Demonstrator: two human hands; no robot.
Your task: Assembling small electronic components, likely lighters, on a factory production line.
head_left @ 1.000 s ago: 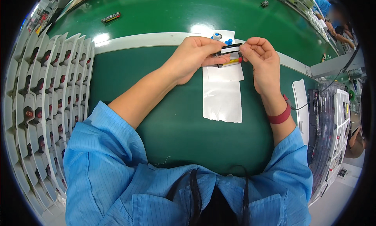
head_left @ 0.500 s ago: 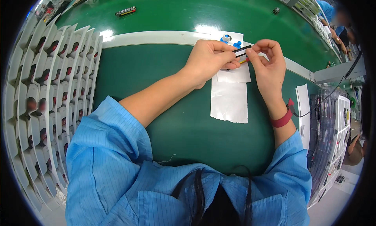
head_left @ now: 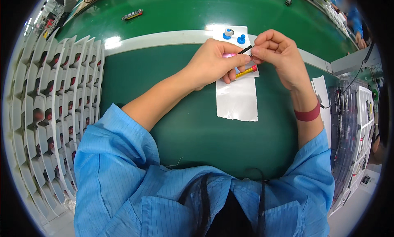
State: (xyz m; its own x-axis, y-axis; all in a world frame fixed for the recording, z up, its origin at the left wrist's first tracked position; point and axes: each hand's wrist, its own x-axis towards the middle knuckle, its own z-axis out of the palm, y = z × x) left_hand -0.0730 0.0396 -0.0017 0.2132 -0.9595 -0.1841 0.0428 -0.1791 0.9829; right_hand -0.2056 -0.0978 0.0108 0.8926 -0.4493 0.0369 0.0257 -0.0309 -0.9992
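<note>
Two hands [head_left: 246, 58] pinch one black strip [head_left: 246, 50]; two blue pegs [head_left: 234, 35].

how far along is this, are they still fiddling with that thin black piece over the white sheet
In hand: the left hand and right hand pinch a thin black piece between their fingertips, over the white sheet; a yellow and red stick lies under the left fingers. Done: nothing clearly finished shows. Left: two blue parts sit untouched at the sheet's far end.

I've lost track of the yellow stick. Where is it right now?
Head view, upper centre: the yellow stick lies under the left hand fingers, over the white sheet, just below the right hand.
</note>
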